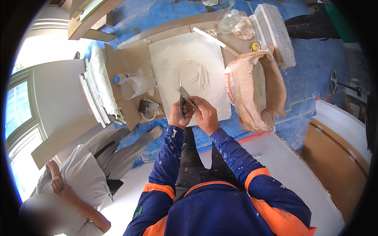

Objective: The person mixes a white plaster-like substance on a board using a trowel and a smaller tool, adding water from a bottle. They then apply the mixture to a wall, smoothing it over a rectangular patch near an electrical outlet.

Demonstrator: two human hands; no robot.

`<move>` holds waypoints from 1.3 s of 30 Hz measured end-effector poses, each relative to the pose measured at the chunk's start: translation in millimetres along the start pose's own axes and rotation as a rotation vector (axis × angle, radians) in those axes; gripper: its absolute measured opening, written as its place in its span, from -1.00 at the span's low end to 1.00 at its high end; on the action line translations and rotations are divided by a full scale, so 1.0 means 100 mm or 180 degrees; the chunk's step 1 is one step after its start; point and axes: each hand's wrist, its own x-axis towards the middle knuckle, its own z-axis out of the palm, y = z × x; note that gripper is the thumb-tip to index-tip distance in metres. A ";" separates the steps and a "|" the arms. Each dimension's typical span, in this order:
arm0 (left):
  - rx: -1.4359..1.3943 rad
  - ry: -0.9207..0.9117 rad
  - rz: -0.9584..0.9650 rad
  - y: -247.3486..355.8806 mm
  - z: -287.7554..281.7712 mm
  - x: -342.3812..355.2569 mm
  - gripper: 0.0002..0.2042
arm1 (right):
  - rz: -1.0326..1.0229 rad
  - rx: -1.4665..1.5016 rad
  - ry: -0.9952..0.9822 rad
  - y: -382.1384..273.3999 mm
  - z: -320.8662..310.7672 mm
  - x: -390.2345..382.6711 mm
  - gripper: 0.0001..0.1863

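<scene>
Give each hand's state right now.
Left hand: closed on a dark-handled tool.
Right hand: closed on a metal blade; whether it's a separate tool can't be told.

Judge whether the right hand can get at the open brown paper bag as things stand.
Probably yes: the bag stands just to the right of the right hand, and nothing shows between them, though its grip is occupied with a metal scraper.

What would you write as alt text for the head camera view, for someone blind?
A bare left hand and right hand meet at a flat-bladed metal tool above a pale board smeared with paste. An open brown paper bag sits to the right; a person in light clothing is at lower left.
</scene>
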 end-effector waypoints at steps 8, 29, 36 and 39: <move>0.2110 0.0867 0.2397 0.35 -0.04 -0.51 -0.82 | -0.0182 -0.0736 -0.0111 0.53 0.00 0.51 -0.62; 0.8297 -0.0495 0.3857 0.85 0.39 0.04 -0.75 | 0.0094 -0.0576 0.0003 0.40 -0.31 0.09 -0.77; 0.8654 -0.0656 0.4043 0.81 0.34 -0.11 -0.63 | 0.0438 -0.1094 0.0122 0.60 -0.27 0.08 -0.81; 0.8704 -0.0743 0.4077 0.83 0.35 -0.18 -0.61 | 0.0001 -0.1385 -0.0277 0.73 -0.17 0.22 -0.77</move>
